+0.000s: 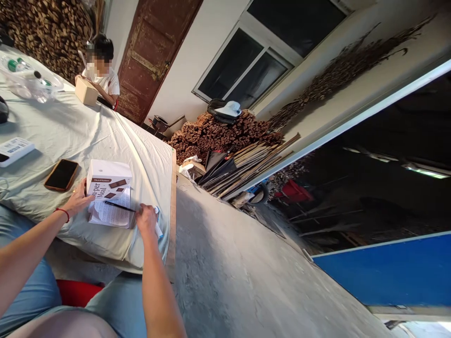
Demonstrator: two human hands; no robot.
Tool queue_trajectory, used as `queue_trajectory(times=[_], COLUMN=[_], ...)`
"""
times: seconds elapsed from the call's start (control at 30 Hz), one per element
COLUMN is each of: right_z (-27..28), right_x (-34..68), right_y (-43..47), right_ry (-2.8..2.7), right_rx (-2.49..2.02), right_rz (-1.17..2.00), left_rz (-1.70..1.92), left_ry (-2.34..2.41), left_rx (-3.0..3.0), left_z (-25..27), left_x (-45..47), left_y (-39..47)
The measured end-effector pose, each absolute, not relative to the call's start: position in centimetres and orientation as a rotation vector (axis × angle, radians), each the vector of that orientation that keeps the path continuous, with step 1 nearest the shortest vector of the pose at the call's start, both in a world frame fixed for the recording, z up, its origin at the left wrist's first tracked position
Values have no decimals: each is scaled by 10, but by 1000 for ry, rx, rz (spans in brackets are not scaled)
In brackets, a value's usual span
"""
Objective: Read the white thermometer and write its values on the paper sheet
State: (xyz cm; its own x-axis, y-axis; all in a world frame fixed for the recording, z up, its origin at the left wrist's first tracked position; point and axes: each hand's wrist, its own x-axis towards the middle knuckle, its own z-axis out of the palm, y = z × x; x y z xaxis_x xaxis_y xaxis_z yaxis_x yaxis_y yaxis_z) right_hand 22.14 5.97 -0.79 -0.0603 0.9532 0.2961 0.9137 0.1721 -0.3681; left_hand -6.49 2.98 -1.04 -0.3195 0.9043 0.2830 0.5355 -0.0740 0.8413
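A white and brown box [110, 180] with printed lettering stands on the near part of the cloth-covered table. My left hand [79, 199] grips its left side, thumb in front and fingers behind. Beneath and in front of the box lie printed paper sheets [112, 217]. A black pen [120, 206] crosses over them, and its right end meets the closed fingers of my right hand [146, 219]. Beside that hand, partly hidden by it, is a small blue and white item [159, 228] whose kind I cannot make out.
A phone [61, 175] and a white box [16, 151] lie to the left. Clear plastic packaging with bottles [31, 80] is farther back. Another person [102, 70] sits at the far edge by a cardboard box [86, 92]. The table's right edge [173, 202] borders concrete floor.
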Motion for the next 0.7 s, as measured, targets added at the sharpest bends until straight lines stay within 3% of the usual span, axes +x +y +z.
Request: queue_trajectory(times=[0.1,0.23,0.37,0.57,0.7], right_z=[-13,-27,-26,-4,-5], right_x=[259,286,270,193,151], right_y=[58,54,47,21,11], right_ry=[-1772,-1703,-1477,-1226,-1147], right_rx=[-1995,-1996,-1692,-1002,-880], right_rz=[97,341,593,1354,1498], left_rz=[1326,1408,1512,1386,1335], left_ry=[1767,1714,1721,1960,2036], left_rx=[1561,1512,1363,1363,1399], left_z=[-11,-18,-17,-7,-9], left_x=[-66,-63,-58,-58,-58], left_y=[30,26,23,17,18])
